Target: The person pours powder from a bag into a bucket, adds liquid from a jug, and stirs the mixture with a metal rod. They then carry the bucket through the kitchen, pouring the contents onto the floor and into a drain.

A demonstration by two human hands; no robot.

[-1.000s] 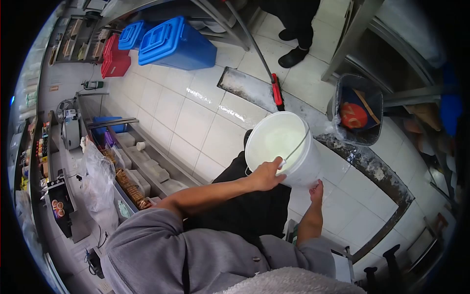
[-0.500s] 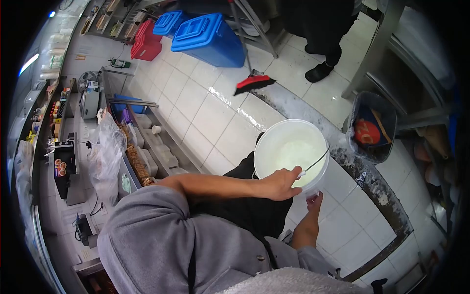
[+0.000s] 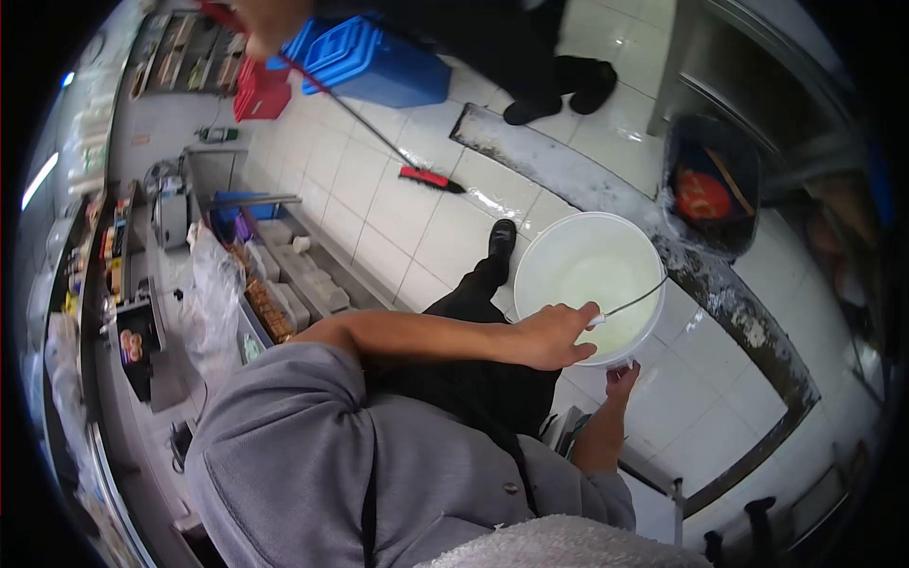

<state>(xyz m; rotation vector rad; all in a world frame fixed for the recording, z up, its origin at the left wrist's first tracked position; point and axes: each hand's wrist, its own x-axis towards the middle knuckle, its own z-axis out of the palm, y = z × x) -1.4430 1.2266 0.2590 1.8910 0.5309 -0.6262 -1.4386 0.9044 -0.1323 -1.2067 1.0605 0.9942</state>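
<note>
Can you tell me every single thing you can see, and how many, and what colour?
bucket: 1, white, held over the floor, pale stuff inside
handle: 1, thin wire, on the bucket
broom: 1, red head, dark bristles, on the floor
blue bins: 2, blue, top, one mostly hidden
red bin: 1, red, left of the blue bins
dark bin: 1, right of the bucket, red thing inside
plastic bag: 1, see-through, left
floor tiles: many, whitish, below everything
shelf things: many colours, far left, too small to count
other person: 1, dark clothes, top
shirt: 1, grey, bottom
left grip: 1, bare hand, on the handle
right grip: 1, bare hand, at the bucket's lower edge
</note>
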